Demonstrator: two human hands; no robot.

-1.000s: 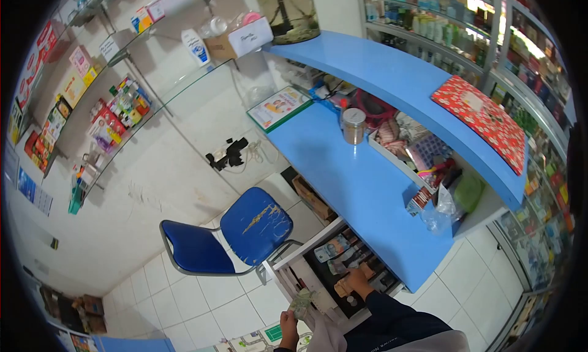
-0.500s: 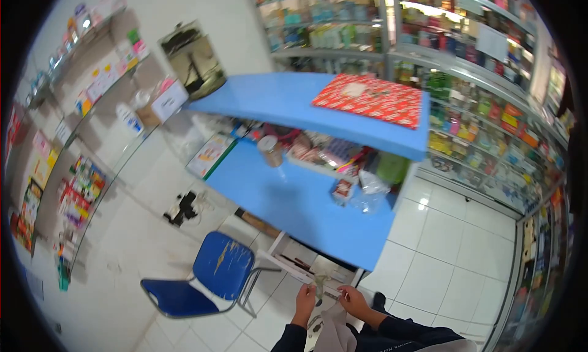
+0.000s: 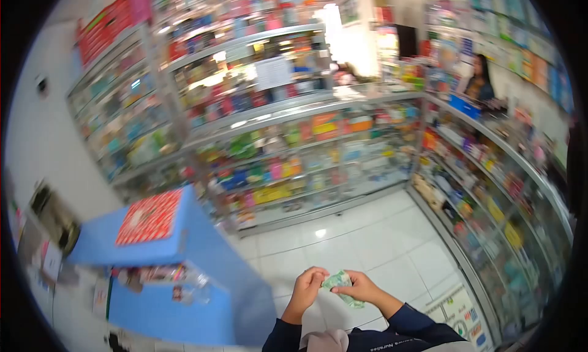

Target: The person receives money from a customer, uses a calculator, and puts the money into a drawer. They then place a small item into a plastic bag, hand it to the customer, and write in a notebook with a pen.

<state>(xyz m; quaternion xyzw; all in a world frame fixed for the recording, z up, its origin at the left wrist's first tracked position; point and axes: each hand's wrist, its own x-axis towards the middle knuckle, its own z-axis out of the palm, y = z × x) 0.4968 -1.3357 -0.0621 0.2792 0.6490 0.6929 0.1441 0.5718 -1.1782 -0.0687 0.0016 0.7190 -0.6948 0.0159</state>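
Observation:
A crumpled green banknote [image 3: 339, 281] is held low in front of my body, above the white tiled floor. My right hand [image 3: 362, 287] grips it, the thumb pressed across its face and a corner hanging beneath the fingers. At the note's left edge, my left hand [image 3: 308, 287] is closed in a pinch on it. Dark sleeves cover both forearms.
A blue desk [image 3: 162, 315] with a raised counter stands to my left, a red patterned sheet [image 3: 150, 217] on top. Stocked glass display cases [image 3: 294, 196] run ahead and along the right. Behind the right-hand case is another person [image 3: 481, 82].
My view has swung right, from the desk and its pulled-out drawer towards the display cases. My hands, formerly beside the drawer, are now over the floor, both on the banknote.

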